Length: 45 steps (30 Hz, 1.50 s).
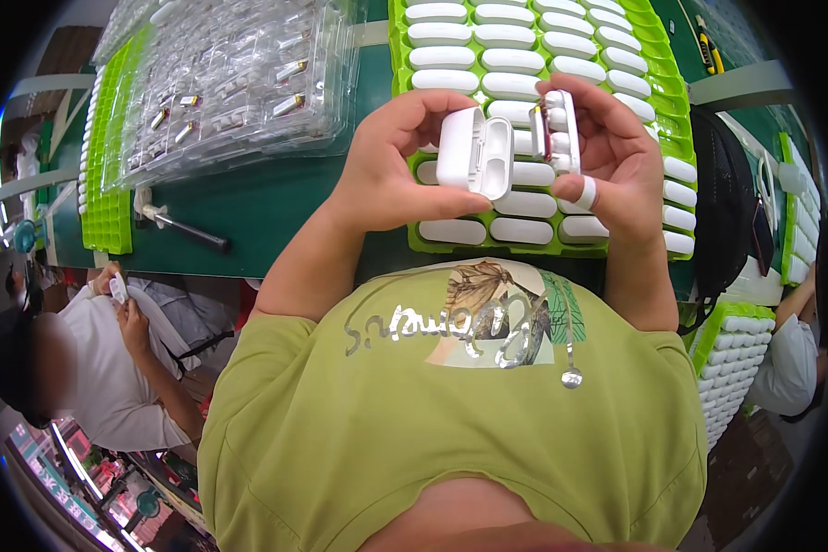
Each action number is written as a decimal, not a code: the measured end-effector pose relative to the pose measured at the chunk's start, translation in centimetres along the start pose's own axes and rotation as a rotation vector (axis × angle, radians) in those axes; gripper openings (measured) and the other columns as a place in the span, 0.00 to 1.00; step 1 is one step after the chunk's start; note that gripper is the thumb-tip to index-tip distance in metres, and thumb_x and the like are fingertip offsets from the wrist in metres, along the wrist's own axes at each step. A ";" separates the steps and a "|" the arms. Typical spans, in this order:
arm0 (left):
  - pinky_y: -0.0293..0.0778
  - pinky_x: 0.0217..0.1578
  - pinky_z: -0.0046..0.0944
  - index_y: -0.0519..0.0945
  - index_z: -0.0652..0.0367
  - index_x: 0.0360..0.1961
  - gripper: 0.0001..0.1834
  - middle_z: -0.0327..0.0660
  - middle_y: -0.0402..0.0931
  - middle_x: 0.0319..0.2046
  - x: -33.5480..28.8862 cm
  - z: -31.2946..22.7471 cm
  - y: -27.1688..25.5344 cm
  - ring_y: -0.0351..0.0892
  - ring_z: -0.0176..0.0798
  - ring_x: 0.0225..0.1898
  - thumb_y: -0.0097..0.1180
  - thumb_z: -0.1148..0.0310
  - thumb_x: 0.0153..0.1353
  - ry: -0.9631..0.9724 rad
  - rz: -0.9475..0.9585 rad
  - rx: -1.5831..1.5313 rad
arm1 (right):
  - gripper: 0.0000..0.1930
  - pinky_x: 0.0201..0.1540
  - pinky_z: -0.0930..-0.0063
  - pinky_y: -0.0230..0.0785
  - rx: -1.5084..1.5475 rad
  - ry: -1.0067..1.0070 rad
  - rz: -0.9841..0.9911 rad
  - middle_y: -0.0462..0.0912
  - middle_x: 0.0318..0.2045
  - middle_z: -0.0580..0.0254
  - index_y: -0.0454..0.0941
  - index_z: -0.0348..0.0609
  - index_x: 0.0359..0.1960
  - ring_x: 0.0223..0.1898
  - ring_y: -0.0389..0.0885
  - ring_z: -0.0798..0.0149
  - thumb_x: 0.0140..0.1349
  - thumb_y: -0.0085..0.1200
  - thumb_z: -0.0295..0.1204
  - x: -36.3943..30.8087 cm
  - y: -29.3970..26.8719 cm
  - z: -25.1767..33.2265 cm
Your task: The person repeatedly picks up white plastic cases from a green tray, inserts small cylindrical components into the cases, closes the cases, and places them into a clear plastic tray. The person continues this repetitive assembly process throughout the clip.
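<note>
My left hand point(391, 166) is closed around a white earbud charging case point(460, 152), its lid swung open toward the right and the hollow inside showing. In my right hand point(621, 152) is a white inner tray point(561, 133) with rounded sockets, held on edge between thumb and fingers. A small circuit board with a silvery part point(540, 133) is fixed along the tray's left side. A narrow gap separates the case from the inner tray. Both hands hover over a green tray point(400, 55) filled with rows of closed white cases point(509, 61). White tape wraps my right thumb.
Clear plastic trays point(239, 101) with small metallic parts are stacked at the left, on another green tray point(110, 212). A black-handled tool point(189, 227) lies below them. A black bag point(719, 202) hangs at the right. Co-workers sit at the left point(110, 359) and right point(787, 363).
</note>
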<state>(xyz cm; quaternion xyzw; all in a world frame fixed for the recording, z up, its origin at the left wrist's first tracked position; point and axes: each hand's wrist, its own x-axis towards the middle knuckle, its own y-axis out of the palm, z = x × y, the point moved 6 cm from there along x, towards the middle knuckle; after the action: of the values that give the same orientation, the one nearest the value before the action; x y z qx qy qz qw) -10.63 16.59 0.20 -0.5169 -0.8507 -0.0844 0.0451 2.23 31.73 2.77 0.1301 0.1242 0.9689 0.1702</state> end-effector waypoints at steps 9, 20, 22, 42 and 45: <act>0.73 0.33 0.30 0.77 0.62 0.49 0.40 0.39 0.77 0.38 0.1 0.2 0.4 0.77 0.31 0.34 0.82 0.62 0.31 0.249 0.020 0.384 | 0.36 0.47 0.72 0.68 -0.560 -0.114 0.152 0.78 0.48 0.63 0.79 0.45 0.54 0.47 0.75 0.65 0.36 0.77 0.33 -0.3 1.4 -0.2; 0.82 0.42 0.34 0.69 0.65 0.58 0.43 0.43 0.75 0.47 -0.2 1.1 1.6 0.81 0.35 0.44 0.78 0.74 0.40 0.066 0.073 0.068 | 0.36 0.47 0.71 0.66 -0.611 -0.064 0.140 0.78 0.49 0.66 0.79 0.49 0.55 0.50 0.74 0.65 0.37 0.75 0.31 -0.2 1.2 -0.9; 0.82 0.44 0.36 0.69 0.65 0.59 0.42 0.44 0.74 0.49 -0.2 1.1 1.8 0.81 0.37 0.45 0.77 0.76 0.41 0.018 0.078 0.002 | 0.36 0.46 0.71 0.66 -0.617 -0.053 0.136 0.78 0.48 0.66 0.79 0.50 0.55 0.50 0.74 0.66 0.37 0.75 0.31 -0.2 1.0 -1.1; 0.84 0.42 0.36 0.72 0.66 0.56 0.41 0.45 0.73 0.51 -0.3 0.1 1.7 0.81 0.38 0.47 0.79 0.76 0.38 0.208 0.125 0.258 | 0.35 0.48 0.70 0.68 -0.770 -0.189 0.154 0.79 0.45 0.61 0.79 0.43 0.53 0.47 0.76 0.63 0.36 0.76 0.31 -0.4 1.5 0.7; 0.84 0.42 0.36 0.72 0.67 0.56 0.41 0.45 0.73 0.51 -0.4 0.2 1.7 0.81 0.38 0.47 0.79 0.76 0.37 0.200 0.126 0.232 | 0.35 0.53 0.68 0.68 -0.794 -0.185 0.171 0.79 0.45 0.60 0.79 0.41 0.53 0.48 0.76 0.61 0.37 0.75 0.30 -0.4 1.5 0.9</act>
<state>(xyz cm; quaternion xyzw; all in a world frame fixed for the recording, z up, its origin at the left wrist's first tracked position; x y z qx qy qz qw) -8.92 17.07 0.06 -0.5497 -0.8118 -0.0336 0.1940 2.43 30.39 3.91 0.1505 -0.2863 0.9363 0.1368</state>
